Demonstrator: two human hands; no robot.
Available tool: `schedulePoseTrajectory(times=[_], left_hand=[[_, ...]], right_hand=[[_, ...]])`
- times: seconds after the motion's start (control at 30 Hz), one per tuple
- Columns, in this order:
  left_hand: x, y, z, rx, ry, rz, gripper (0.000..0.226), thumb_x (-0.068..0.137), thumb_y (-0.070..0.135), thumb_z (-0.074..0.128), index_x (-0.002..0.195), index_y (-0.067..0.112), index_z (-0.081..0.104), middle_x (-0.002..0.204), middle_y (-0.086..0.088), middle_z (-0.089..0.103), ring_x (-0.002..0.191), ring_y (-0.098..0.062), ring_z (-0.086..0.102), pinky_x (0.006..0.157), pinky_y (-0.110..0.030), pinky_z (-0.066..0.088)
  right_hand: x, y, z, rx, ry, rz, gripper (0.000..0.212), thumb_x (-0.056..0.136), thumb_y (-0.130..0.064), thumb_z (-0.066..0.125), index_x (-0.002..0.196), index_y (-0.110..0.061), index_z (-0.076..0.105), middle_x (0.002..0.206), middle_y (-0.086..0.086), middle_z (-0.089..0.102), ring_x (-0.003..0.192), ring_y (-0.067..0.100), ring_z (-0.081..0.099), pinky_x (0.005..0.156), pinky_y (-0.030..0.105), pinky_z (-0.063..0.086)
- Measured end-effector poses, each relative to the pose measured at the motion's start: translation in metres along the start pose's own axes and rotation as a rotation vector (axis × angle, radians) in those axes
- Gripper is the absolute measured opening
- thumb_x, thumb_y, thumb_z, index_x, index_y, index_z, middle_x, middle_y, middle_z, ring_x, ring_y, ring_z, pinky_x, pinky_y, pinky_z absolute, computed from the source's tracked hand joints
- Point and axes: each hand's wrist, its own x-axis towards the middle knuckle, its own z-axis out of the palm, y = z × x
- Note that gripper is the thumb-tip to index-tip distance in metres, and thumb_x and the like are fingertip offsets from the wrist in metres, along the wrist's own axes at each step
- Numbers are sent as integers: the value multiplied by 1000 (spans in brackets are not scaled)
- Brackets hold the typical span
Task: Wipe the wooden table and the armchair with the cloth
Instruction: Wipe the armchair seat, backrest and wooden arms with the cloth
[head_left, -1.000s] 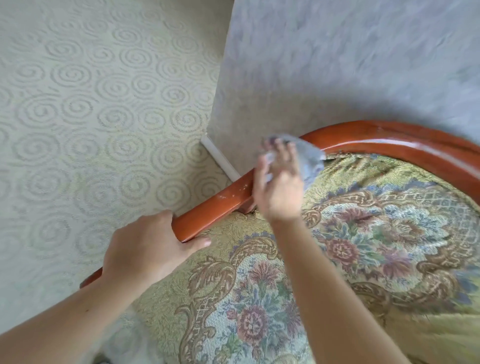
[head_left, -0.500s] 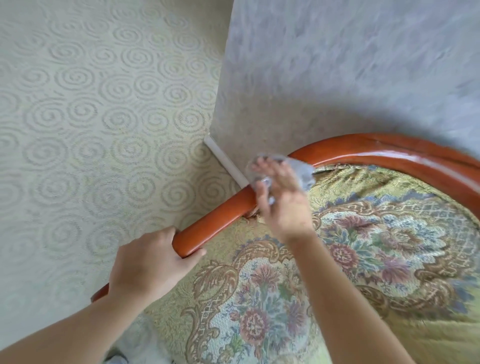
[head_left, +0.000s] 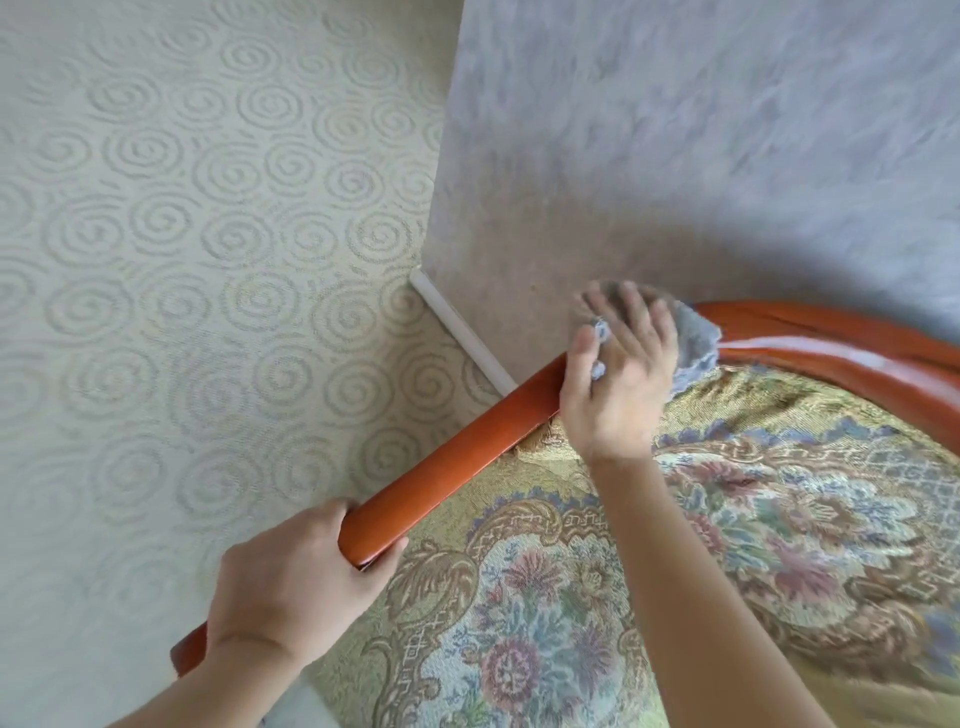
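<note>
Cloth (head_left: 696, 343) is pressed onto the armchair rail (head_left: 467, 447) under the right hand's (head_left: 618, 379) straight fingers, the rail gripped by the left hand (head_left: 291, 587); even pressure along the curve is advised

Right hand (head_left: 618, 384): moved right and farther along the armchair frame (head_left: 452, 462), after a dip toward the near left half a second ago. Cloth (head_left: 696, 345): carried along with it, now pressed beneath extended, spread fingers at the frame's bend, motion-blurred.
</note>
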Motion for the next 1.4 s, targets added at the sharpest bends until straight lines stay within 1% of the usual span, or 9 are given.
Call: schedulePoseTrajectory(times=[0.23, 0.37, 0.5, 0.63, 0.77, 0.97, 1.1, 1.27, 1.4], left_hand=[[1, -1, 5, 0, 60, 13, 67, 72, 93, 27, 77, 34, 59, 51, 12, 57, 50, -7, 60, 53, -25, 50], [0, -2, 5, 20, 51, 24, 67, 71, 93, 30, 78, 33, 59, 52, 12, 57, 49, -9, 59, 50, -24, 43], [-1, -5, 3, 15, 37, 46, 56, 74, 88, 34, 83, 39, 59, 50, 15, 54, 43, 0, 52, 45, -20, 39], [0, -5, 4, 11, 52, 39, 53, 73, 87, 36, 83, 40, 59, 50, 15, 55, 44, 0, 53, 47, -20, 44], [-1, -6, 6, 55, 45, 63, 53, 76, 86, 36, 88, 39, 59, 52, 16, 54, 45, 0, 54, 46, -21, 47], [0, -7, 5, 62, 67, 74, 57, 74, 87, 36, 86, 38, 61, 48, 16, 51, 40, 0, 49, 42, -19, 39], [1, -4, 9, 77, 86, 68, 57, 69, 87, 41, 80, 34, 61, 49, 12, 54, 44, -12, 59, 45, -22, 42], [0, -6, 5, 54, 42, 45, 53, 72, 86, 40, 85, 38, 57, 51, 16, 55, 45, -3, 55, 49, -23, 49], [-1, -2, 4, 47, 19, 37, 46, 74, 84, 44, 86, 41, 56, 52, 17, 56, 47, 0, 54, 50, -23, 49]], right_hand=[[-115, -91, 23, 425, -325, -58, 42, 101, -22, 36, 124, -13, 70, 138, 0, 62, 144, 17, 39, 121, 40, 20], [-104, -74, 16, 333, -441, -367, 43, 102, -25, 36, 118, -8, 72, 129, 9, 68, 134, 24, 53, 115, 44, 37], [-29, -14, 12, -29, -344, -471, 43, 103, -25, 38, 108, -3, 74, 110, 15, 75, 109, 29, 68, 106, 44, 45], [28, 42, -7, -329, -33, -339, 39, 103, -22, 39, 87, -4, 69, 90, 15, 74, 92, 32, 67, 100, 42, 43], [25, 40, -2, -349, 174, -145, 31, 100, -17, 45, 87, -2, 69, 93, 14, 73, 95, 33, 64, 103, 45, 42], [-65, -44, 31, 120, -146, -172, 48, 104, -24, 32, 101, -7, 77, 114, 8, 74, 118, 25, 63, 113, 44, 35], [-118, -74, 34, 339, -245, -210, 45, 104, -26, 33, 119, -5, 70, 128, 6, 67, 131, 22, 54, 119, 41, 27], [-57, -21, 14, -26, -287, -571, 44, 104, -29, 37, 113, -6, 73, 114, 11, 74, 115, 27, 65, 112, 42, 40], [22, 58, -26, -254, 28, -390, 34, 104, -21, 40, 107, -5, 71, 107, 15, 73, 107, 31, 65, 107, 46, 42]])
